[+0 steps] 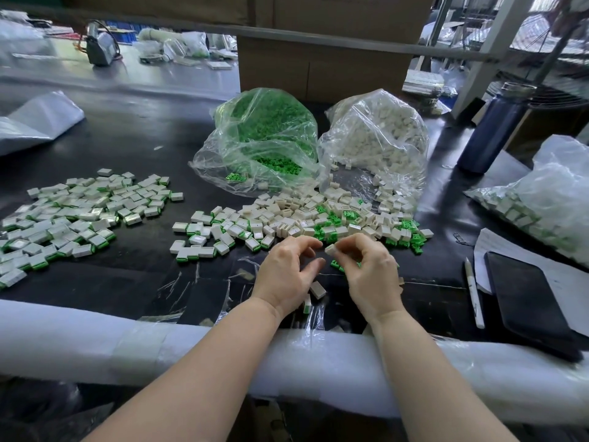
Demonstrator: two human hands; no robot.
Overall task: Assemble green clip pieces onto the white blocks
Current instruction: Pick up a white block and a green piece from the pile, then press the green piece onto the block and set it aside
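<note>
A white block is pinched in the right hand above the table's near edge, the left hand loosely curled and empty; a green clip must be fetched next and pressed on.

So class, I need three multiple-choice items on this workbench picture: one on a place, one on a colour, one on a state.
1. Where does the dark blue metal bottle stand?
A. right of the two clear bags
B. left of them
C. between them

2. What colour are the clips in the left clear plastic bag?
A. red
B. green
C. blue

3. What is the right hand doing?
A. lying flat
B. holding a pen
C. pinching a small white block

Answers: 1 A, it stands at the bench's right side. 2 B, green shows through the plastic. 3 C, fingertips close on the block; the left hand holds nothing.
</note>
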